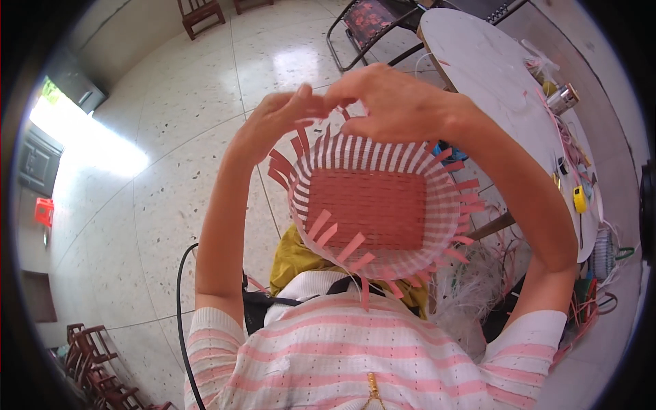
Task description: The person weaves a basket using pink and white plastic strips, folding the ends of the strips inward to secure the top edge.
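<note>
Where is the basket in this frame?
In the head view, the basket is just right of centre, beyond the striped shirt, with the left hand and the right hand by its far rim.

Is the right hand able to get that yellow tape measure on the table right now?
Probably, but it would have to leave the basket's far rim first. The right hand is up there, while the yellow tape measure lies off to the right on the table, seemingly uncovered.

Woven plastic basket [369, 205], glossy smooth floor [171, 198], knitted cloth top [355, 348]
</note>
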A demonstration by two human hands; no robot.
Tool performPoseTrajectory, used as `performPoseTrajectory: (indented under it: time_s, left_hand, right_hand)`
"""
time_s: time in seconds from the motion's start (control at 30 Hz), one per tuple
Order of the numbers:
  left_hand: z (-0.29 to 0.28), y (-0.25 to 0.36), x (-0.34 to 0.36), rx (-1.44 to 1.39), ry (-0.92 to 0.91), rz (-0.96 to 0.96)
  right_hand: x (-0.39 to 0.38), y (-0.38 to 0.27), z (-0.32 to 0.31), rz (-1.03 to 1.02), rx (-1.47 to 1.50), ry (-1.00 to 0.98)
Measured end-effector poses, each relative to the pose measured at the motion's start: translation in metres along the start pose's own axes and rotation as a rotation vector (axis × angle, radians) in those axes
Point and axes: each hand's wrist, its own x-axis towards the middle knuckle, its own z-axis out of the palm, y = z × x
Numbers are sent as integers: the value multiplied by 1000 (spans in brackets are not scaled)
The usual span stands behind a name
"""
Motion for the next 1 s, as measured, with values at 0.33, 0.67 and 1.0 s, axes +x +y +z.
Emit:
performPoseTrajectory:
  time_s: [0.33, 0.67, 1.0]
  left_hand:
    - [-1, -18, -36, -74, -97, -7]
    - [1, -21, -15, -18, -164, -43]
    - [0, -20, -33, -15, -114, -209]
  right_hand:
    - [30, -2, 40, -111, -329, 75]
    - [29, 6, 46, -133, -439, -142]
    - [25, 9, 54, -65, -174, -93]
